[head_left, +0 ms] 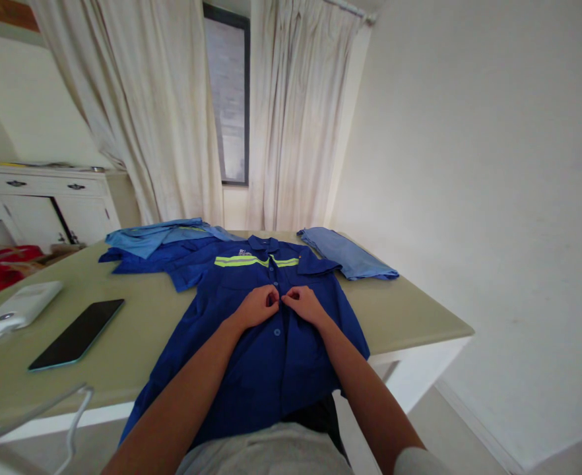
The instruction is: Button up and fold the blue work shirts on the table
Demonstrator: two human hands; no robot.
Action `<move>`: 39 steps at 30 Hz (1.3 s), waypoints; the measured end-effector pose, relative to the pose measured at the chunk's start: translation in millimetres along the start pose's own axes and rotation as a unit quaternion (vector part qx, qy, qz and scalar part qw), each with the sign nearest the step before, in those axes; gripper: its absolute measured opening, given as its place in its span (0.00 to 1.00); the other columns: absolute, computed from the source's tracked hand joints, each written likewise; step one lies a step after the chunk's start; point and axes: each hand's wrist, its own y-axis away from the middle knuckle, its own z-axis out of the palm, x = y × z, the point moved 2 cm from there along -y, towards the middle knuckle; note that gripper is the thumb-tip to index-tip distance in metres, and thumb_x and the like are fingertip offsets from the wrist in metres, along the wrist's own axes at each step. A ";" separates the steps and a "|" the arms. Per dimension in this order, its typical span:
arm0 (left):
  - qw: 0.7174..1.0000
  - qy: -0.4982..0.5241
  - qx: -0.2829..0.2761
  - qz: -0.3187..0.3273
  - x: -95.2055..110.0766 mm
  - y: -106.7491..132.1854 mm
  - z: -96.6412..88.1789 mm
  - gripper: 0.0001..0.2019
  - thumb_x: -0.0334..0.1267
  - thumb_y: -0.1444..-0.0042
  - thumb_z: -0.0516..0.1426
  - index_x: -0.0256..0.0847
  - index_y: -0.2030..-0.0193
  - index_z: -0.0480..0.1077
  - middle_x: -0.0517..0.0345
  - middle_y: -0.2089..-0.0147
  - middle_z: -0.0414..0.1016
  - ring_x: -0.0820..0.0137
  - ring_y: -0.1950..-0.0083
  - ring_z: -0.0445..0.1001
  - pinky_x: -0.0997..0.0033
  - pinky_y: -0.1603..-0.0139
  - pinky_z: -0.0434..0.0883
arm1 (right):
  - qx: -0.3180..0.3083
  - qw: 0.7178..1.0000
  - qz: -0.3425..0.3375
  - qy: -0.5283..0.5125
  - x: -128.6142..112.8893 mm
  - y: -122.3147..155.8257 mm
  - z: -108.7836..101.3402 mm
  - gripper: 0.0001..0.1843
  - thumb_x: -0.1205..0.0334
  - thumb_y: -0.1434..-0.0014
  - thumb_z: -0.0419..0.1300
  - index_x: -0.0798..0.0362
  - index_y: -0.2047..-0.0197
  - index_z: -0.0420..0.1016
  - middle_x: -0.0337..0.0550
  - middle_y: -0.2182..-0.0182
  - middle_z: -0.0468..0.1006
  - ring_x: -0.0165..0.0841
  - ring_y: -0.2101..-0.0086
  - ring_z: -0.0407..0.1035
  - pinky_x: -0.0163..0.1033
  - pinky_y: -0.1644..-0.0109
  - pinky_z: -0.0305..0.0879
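A dark blue work shirt [256,369] with a yellow-green reflective stripe across the chest lies face up in front of me. Its collar points away, and its lower part hangs over the table's near edge. Both hands meet at the button placket, midway down the front. My left hand [262,305] pinches the shirt's front edge between thumb and fingers. Opposite it, my right hand [301,302] pinches the other front edge. Whatever button lies between the fingertips is too small to make out. Below the hands, one button shows on the placket; more show above, towards the collar.
Light and dark blue garments [157,244] are heaped at the back left. A folded light blue garment [348,254] lies at the back right. On the left of the table [400,310] are a black-screened phone [76,335], a white device [18,309] and a white cable [73,422].
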 end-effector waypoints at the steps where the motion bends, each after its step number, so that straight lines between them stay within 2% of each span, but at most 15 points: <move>1: 1.000 -0.001 0.000 0.004 0.1 0.1 0.1 0.04 0.33 0.47 0.58 0.40 0.64 0.74 0.60 0.68 0.76 0.71 0.69 0.71 0.71 0.67 0.64 | -0.010 1.000 -0.007 0.015 -2.3 1.7 -0.9 0.08 0.58 0.45 0.67 0.55 0.68 0.83 0.39 0.75 0.79 0.31 0.72 0.70 0.33 0.68 0.59; 4: 1.000 0.008 -0.012 0.014 0.4 1.0 0.4 0.05 0.33 0.48 0.59 0.39 0.64 0.74 0.59 0.68 0.76 0.71 0.70 0.71 0.72 0.67 0.64 | -0.024 0.998 -0.032 0.039 -6.7 6.0 -1.1 0.04 0.65 0.48 0.67 0.54 0.68 0.83 0.37 0.76 0.78 0.30 0.73 0.69 0.33 0.68 0.58; 8: 0.999 0.029 -0.036 0.017 0.7 2.4 -0.8 0.05 0.33 0.46 0.58 0.39 0.63 0.76 0.60 0.69 0.75 0.72 0.71 0.71 0.72 0.67 0.65 | 0.027 0.996 -0.071 0.056 -6.6 8.3 2.7 0.03 0.67 0.46 0.65 0.54 0.67 0.82 0.38 0.74 0.78 0.29 0.72 0.68 0.33 0.67 0.58; 10: 0.999 0.029 -0.040 0.021 0.5 2.8 -1.8 0.05 0.34 0.44 0.58 0.39 0.62 0.76 0.61 0.70 0.75 0.72 0.71 0.71 0.72 0.67 0.65 | 0.033 0.994 -0.086 0.056 -5.4 8.4 5.4 0.03 0.67 0.46 0.66 0.53 0.67 0.82 0.38 0.73 0.78 0.29 0.72 0.68 0.33 0.67 0.58; 17: 0.998 -0.014 -0.035 0.048 -1.1 2.4 0.5 0.05 0.35 0.41 0.58 0.40 0.60 0.75 0.57 0.64 0.76 0.70 0.67 0.72 0.71 0.64 0.66 | 0.015 0.996 -0.051 0.068 -9.5 12.3 2.7 0.05 0.65 0.44 0.64 0.53 0.70 0.82 0.39 0.76 0.79 0.30 0.74 0.69 0.34 0.67 0.58; 22: 0.998 -0.036 -0.035 0.047 -1.2 2.0 1.9 0.05 0.35 0.40 0.57 0.41 0.60 0.75 0.57 0.63 0.76 0.69 0.65 0.72 0.70 0.64 0.66 | 0.002 0.996 -0.026 0.088 -11.5 13.1 1.1 0.04 0.65 0.47 0.66 0.53 0.70 0.83 0.39 0.76 0.79 0.30 0.74 0.70 0.34 0.68 0.57; 28: 0.997 -0.045 -0.042 0.055 1.2 2.4 0.6 0.04 0.35 0.40 0.58 0.41 0.60 0.75 0.58 0.63 0.76 0.70 0.66 0.72 0.71 0.63 0.66 | 0.013 0.998 -0.050 0.048 -4.4 10.8 3.0 0.05 0.66 0.46 0.64 0.55 0.68 0.83 0.39 0.76 0.79 0.30 0.73 0.70 0.33 0.68 0.58; 39: 0.993 -0.075 -0.025 0.083 8.6 4.6 -2.9 0.04 0.34 0.38 0.57 0.42 0.60 0.74 0.58 0.62 0.76 0.69 0.62 0.73 0.70 0.57 0.68 | -0.005 1.000 -0.021 -0.019 -2.0 11.4 0.5 0.09 0.62 0.44 0.62 0.55 0.68 0.84 0.39 0.75 0.80 0.30 0.73 0.71 0.32 0.69 0.60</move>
